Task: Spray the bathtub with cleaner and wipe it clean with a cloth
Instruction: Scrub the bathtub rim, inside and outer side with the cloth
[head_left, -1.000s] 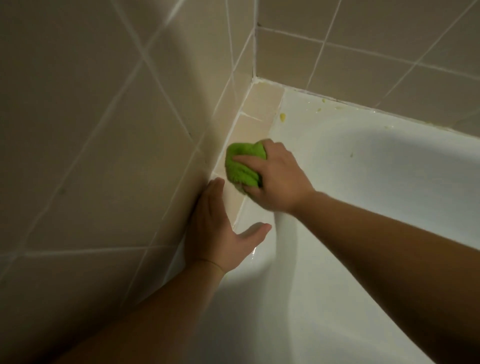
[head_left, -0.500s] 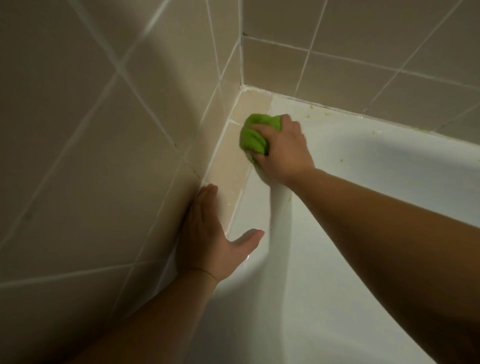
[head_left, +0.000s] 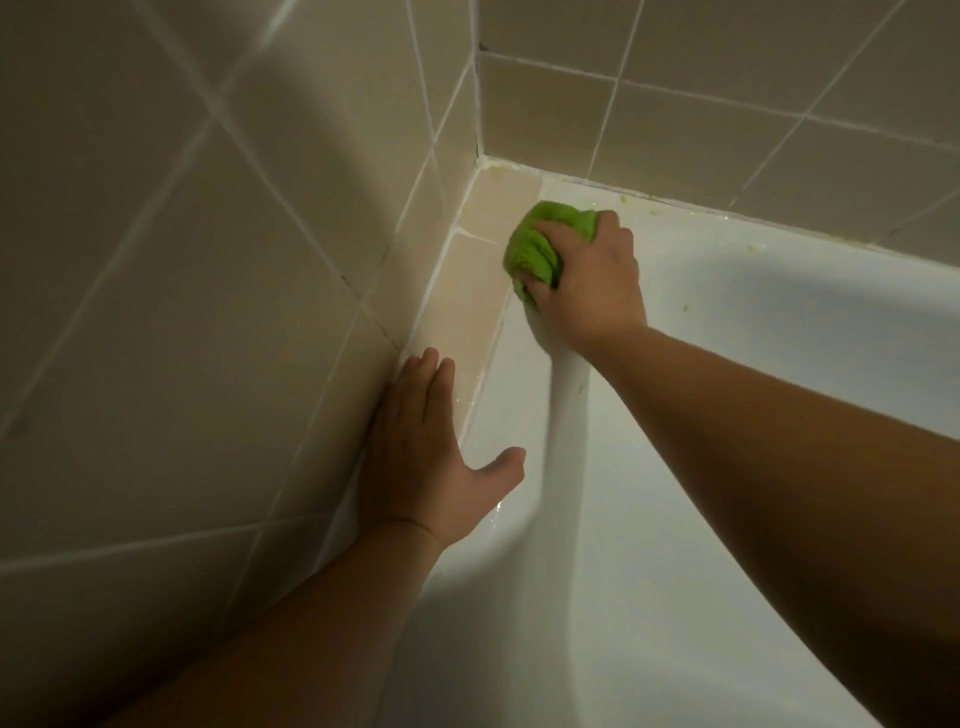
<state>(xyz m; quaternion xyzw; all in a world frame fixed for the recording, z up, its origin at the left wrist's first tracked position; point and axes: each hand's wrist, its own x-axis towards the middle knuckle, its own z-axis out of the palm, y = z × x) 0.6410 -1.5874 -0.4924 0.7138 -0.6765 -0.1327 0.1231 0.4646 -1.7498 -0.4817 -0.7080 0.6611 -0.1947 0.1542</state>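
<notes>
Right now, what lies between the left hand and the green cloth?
In the head view, only a bare stretch of beige tiled ledge and the white bathtub rim separate the left hand from the green cloth, which the right hand grips.

Cloth (head_left: 540, 244): bright lime green, plain, no print. Bathtub (head_left: 727, 322): glossy white w/ small yellow-green specks along far rim; ledge tiles (head_left: 467, 291) beside it pale peach-beige. Wall tiles (head_left: 182, 312): darker beige-tan, plain, white grout lines in a grid, dark marks at a few joints.
</notes>
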